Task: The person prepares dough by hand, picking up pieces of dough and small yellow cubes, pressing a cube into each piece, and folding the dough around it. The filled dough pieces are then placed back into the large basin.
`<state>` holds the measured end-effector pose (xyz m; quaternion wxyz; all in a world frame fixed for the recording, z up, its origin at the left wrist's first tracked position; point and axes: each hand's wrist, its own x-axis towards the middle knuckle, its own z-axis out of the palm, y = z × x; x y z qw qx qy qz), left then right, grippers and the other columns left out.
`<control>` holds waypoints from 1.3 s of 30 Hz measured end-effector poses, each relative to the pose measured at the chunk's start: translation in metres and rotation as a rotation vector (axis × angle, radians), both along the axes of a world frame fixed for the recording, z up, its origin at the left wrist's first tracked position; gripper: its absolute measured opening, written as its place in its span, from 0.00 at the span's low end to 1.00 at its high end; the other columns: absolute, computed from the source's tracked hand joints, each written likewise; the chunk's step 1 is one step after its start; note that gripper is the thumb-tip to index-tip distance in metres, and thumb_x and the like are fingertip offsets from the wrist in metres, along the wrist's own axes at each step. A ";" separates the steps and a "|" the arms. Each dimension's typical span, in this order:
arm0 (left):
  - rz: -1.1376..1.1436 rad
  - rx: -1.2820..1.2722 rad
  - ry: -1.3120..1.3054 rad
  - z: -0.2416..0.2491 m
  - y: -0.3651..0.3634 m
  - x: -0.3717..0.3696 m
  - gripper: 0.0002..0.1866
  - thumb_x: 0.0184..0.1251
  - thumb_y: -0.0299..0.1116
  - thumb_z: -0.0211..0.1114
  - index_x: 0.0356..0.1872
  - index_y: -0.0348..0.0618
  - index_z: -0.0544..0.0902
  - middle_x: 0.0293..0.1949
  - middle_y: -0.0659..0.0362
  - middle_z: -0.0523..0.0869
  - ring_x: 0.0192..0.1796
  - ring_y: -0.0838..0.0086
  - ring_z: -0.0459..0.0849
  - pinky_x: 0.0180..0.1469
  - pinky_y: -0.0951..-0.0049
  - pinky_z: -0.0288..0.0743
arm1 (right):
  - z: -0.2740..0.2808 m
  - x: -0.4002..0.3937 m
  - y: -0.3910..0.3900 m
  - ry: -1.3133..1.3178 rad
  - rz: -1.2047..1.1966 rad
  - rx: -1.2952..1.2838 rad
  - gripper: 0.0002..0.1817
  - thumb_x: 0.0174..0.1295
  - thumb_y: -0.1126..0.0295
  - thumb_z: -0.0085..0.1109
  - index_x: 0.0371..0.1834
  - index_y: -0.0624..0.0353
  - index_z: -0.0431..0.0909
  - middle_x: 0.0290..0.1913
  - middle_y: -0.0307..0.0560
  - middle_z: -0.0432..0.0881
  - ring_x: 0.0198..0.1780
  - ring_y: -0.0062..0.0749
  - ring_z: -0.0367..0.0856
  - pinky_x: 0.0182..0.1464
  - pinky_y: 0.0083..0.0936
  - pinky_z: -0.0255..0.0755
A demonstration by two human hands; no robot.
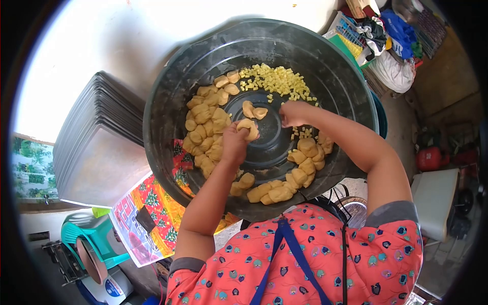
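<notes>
A large dark round basin (264, 38) lies below me. My left hand (237, 142) holds a flattened, curved dough piece (248, 129) near the basin's middle. Just beyond it are two loose dough pieces (254, 110). My right hand (295, 114) is closed at the right of the middle, close to the pale yellow cubes (279, 81) heaped at the far side; whatever its fingers hold is hidden. Many dough lumps (203, 122) line the basin's left side, and more dough lumps (305, 157) curve along the near right, with a few cubes among them.
A stack of metal trays (96, 137) leans left of the basin. A green plastic chair (94, 239) stands at the lower left. Crates and bags (391, 66) are piled at the upper right, with a red container (432, 159) on the floor at right.
</notes>
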<state>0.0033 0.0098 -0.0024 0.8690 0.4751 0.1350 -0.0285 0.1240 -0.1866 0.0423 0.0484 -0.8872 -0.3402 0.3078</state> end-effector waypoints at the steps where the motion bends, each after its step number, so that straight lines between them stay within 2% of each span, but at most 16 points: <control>1: -0.005 -0.003 0.000 -0.002 0.000 0.000 0.11 0.61 0.21 0.55 0.46 0.32 0.74 0.41 0.51 0.81 0.41 0.67 0.83 0.43 0.67 0.82 | 0.014 0.003 0.004 0.078 -0.058 0.110 0.16 0.51 0.62 0.67 0.38 0.61 0.82 0.33 0.51 0.83 0.34 0.39 0.81 0.37 0.32 0.74; 5: -0.043 0.033 0.023 -0.003 -0.005 0.000 0.12 0.61 0.21 0.56 0.46 0.31 0.74 0.42 0.51 0.81 0.41 0.68 0.84 0.43 0.69 0.83 | 0.080 -0.029 0.024 0.507 -0.314 0.561 0.15 0.54 0.61 0.66 0.34 0.63 0.81 0.28 0.45 0.82 0.28 0.24 0.77 0.33 0.24 0.71; 8: -0.105 0.062 0.049 0.000 -0.010 -0.003 0.12 0.61 0.21 0.57 0.46 0.30 0.73 0.42 0.51 0.81 0.42 0.69 0.84 0.43 0.70 0.84 | 0.078 -0.052 0.030 0.392 -0.146 0.545 0.18 0.53 0.59 0.66 0.35 0.66 0.81 0.28 0.49 0.82 0.30 0.35 0.79 0.35 0.29 0.72; 9: -0.128 0.063 0.055 0.002 -0.012 -0.006 0.12 0.61 0.21 0.57 0.46 0.29 0.73 0.42 0.52 0.81 0.43 0.69 0.84 0.44 0.70 0.84 | 0.072 -0.060 0.028 0.246 -0.101 0.534 0.16 0.54 0.60 0.64 0.36 0.64 0.81 0.30 0.51 0.83 0.33 0.38 0.81 0.37 0.30 0.74; 12: -0.264 0.084 0.066 0.009 -0.015 -0.011 0.14 0.61 0.20 0.57 0.47 0.27 0.73 0.43 0.52 0.81 0.44 0.68 0.84 0.46 0.69 0.83 | 0.057 -0.070 0.019 0.081 -0.145 0.439 0.15 0.53 0.62 0.64 0.36 0.62 0.81 0.33 0.52 0.83 0.37 0.41 0.83 0.40 0.33 0.74; 16: -0.283 0.041 0.040 0.011 -0.014 -0.010 0.16 0.61 0.21 0.56 0.50 0.26 0.72 0.44 0.52 0.81 0.45 0.67 0.84 0.48 0.67 0.82 | 0.048 -0.063 0.021 -0.116 -0.095 0.305 0.16 0.53 0.59 0.64 0.37 0.59 0.81 0.35 0.49 0.84 0.39 0.43 0.83 0.42 0.35 0.75; 19: -0.324 0.050 0.001 0.012 -0.013 -0.010 0.17 0.62 0.22 0.56 0.51 0.26 0.72 0.45 0.52 0.81 0.46 0.67 0.84 0.49 0.65 0.82 | 0.059 -0.064 0.026 -0.108 -0.078 0.180 0.17 0.53 0.56 0.64 0.37 0.58 0.80 0.36 0.47 0.83 0.41 0.43 0.82 0.42 0.35 0.75; 22: -0.342 0.059 -0.033 0.018 -0.014 -0.011 0.16 0.63 0.23 0.56 0.51 0.28 0.73 0.44 0.52 0.81 0.45 0.67 0.84 0.49 0.65 0.82 | 0.063 -0.065 0.025 -0.178 -0.072 0.237 0.20 0.51 0.55 0.67 0.39 0.58 0.77 0.36 0.48 0.83 0.42 0.43 0.82 0.43 0.35 0.74; 25: -0.354 -0.032 -0.014 0.022 -0.012 -0.011 0.15 0.64 0.26 0.57 0.50 0.29 0.74 0.44 0.53 0.82 0.45 0.67 0.84 0.48 0.65 0.82 | 0.054 -0.066 0.022 -0.290 -0.141 0.431 0.24 0.48 0.55 0.70 0.42 0.59 0.74 0.38 0.51 0.82 0.41 0.43 0.82 0.42 0.34 0.74; 27: -0.406 -0.119 -0.009 0.020 -0.008 -0.010 0.15 0.65 0.28 0.59 0.50 0.30 0.74 0.44 0.53 0.82 0.45 0.67 0.84 0.47 0.65 0.82 | 0.053 -0.064 0.021 -0.083 -0.195 0.409 0.26 0.46 0.57 0.72 0.44 0.59 0.73 0.38 0.52 0.82 0.41 0.42 0.82 0.42 0.33 0.74; 31: -0.410 -0.032 -0.050 0.020 -0.010 -0.011 0.16 0.66 0.31 0.60 0.50 0.31 0.73 0.44 0.53 0.81 0.45 0.69 0.83 0.45 0.68 0.83 | 0.062 -0.058 0.016 0.434 -0.288 0.399 0.31 0.46 0.62 0.73 0.52 0.61 0.71 0.40 0.52 0.81 0.41 0.40 0.82 0.43 0.32 0.74; 34: -0.312 -0.021 -0.078 0.021 -0.013 -0.010 0.15 0.66 0.29 0.59 0.51 0.32 0.73 0.44 0.54 0.81 0.45 0.70 0.83 0.45 0.68 0.83 | 0.056 -0.053 0.012 0.541 -0.329 0.523 0.35 0.45 0.66 0.73 0.58 0.61 0.69 0.41 0.50 0.81 0.43 0.38 0.80 0.44 0.32 0.74; 37: -0.178 0.046 -0.091 0.022 -0.012 -0.009 0.15 0.67 0.26 0.55 0.53 0.34 0.71 0.47 0.55 0.79 0.46 0.70 0.82 0.48 0.68 0.82 | 0.041 -0.058 0.014 0.298 -0.205 0.679 0.37 0.44 0.67 0.73 0.61 0.59 0.67 0.40 0.50 0.80 0.44 0.40 0.80 0.45 0.32 0.74; 39: -0.144 0.052 -0.064 0.022 -0.011 -0.009 0.17 0.67 0.24 0.53 0.56 0.36 0.68 0.50 0.54 0.78 0.48 0.69 0.82 0.49 0.67 0.82 | 0.029 -0.066 0.019 0.055 -0.109 0.752 0.35 0.47 0.68 0.71 0.61 0.56 0.68 0.39 0.50 0.80 0.43 0.43 0.80 0.46 0.33 0.74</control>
